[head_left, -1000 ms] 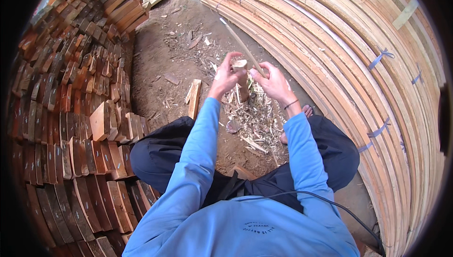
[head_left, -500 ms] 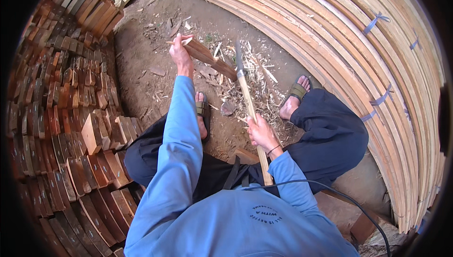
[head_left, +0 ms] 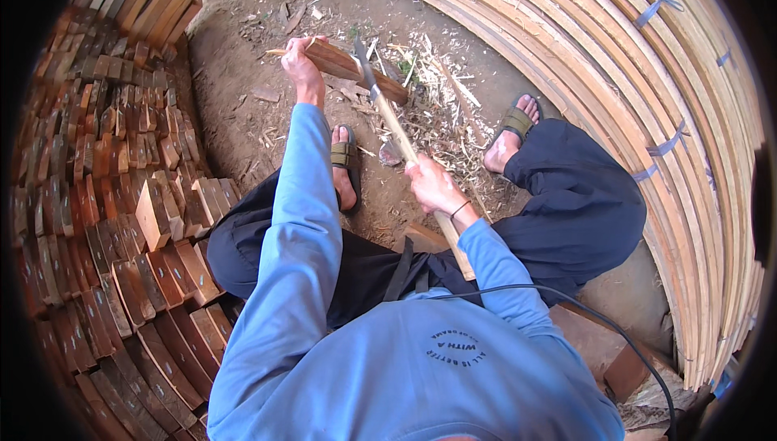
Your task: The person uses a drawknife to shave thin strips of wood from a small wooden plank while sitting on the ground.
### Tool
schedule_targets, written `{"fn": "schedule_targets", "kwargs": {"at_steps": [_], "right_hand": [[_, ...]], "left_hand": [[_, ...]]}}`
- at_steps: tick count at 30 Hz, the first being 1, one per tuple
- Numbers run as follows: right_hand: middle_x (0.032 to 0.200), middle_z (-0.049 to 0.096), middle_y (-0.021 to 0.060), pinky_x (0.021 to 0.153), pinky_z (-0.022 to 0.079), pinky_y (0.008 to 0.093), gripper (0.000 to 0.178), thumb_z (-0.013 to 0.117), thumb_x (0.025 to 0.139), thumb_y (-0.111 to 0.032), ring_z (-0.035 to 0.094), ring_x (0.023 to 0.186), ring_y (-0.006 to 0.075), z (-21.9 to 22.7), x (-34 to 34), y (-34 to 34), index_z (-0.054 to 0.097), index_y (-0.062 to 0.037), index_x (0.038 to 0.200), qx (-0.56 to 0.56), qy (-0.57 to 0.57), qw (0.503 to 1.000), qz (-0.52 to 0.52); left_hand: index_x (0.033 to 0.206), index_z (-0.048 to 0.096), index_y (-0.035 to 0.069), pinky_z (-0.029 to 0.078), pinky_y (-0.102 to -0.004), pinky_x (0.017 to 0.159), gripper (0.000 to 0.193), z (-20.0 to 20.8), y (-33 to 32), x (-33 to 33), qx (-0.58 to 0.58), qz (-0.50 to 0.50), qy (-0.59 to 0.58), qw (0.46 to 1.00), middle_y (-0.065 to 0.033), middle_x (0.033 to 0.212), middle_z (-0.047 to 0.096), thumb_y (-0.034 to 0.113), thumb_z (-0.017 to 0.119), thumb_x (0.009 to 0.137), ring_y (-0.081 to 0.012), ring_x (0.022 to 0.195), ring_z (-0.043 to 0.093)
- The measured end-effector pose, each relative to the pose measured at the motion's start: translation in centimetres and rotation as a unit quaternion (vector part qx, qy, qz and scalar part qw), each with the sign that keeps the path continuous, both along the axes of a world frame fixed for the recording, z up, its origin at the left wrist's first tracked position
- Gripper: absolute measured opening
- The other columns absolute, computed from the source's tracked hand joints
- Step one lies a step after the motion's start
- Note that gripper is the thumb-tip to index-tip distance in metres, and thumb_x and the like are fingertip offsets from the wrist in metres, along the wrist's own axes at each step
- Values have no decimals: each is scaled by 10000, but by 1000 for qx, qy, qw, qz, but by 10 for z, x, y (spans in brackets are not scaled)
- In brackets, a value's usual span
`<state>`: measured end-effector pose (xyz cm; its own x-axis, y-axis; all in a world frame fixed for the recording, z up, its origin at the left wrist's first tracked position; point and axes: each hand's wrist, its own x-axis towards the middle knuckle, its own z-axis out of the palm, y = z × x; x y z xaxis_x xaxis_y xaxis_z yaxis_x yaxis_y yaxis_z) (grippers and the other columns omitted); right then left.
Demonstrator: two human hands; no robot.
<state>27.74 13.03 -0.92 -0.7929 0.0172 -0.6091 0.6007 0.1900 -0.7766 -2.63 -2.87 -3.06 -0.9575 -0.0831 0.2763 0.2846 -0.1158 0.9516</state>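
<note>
My left hand is closed round the far left end of a short reddish-brown piece of wood, held out over the ground with its other end pointing right. A thin pale splinter sticks out to the left of my fingers. In my right hand is a long-handled machete, gripped about midway along its pale wooden handle. The dark metal blade lies across the piece of wood in this view; whether it touches or cuts in, I cannot tell. The handle's butt end reaches back to my lap.
Wood chips and shavings litter the dirt between my sandalled feet. Stacked short wooden boards rise on the left. Long pale planks, tied with blue strips, line the right. A black cable runs from my shirt toward the lower right.
The machete blade has swung left, from beside the wood's right end to across the wood. My right hand has moved slightly up and left. My left hand keeps its hold.
</note>
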Motion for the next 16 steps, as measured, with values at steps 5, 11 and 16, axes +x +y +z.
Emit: {"fn": "schedule_targets", "kwargs": {"at_steps": [5,11,16], "right_hand": [[595,517,81,441,457,392,256,377,1012,-247,507,410,199,-11,-10,5,470,-9,1000,147,168,974,-42],[629,562,125,459,434,411,255,402,996,-238,526,433,239,-4,-9,5,462,10,993,88,27,996,-11],[666,595,224,546,483,476,251,455,983,-249,637,616,366,13,-15,7,494,-5,943,126,136,980,-68]], "left_hand": [[778,591,-31,518,-357,757,175,4,9,9,55,-16,-36,998,-185,804,683,95,479,824,-260,743,659],[762,586,-21,509,-359,767,150,16,25,9,94,-34,-39,994,-185,799,680,93,501,811,-275,750,662],[779,593,-17,485,-389,844,130,10,32,5,87,-51,-61,993,-209,926,679,106,556,800,-281,792,665]]}}
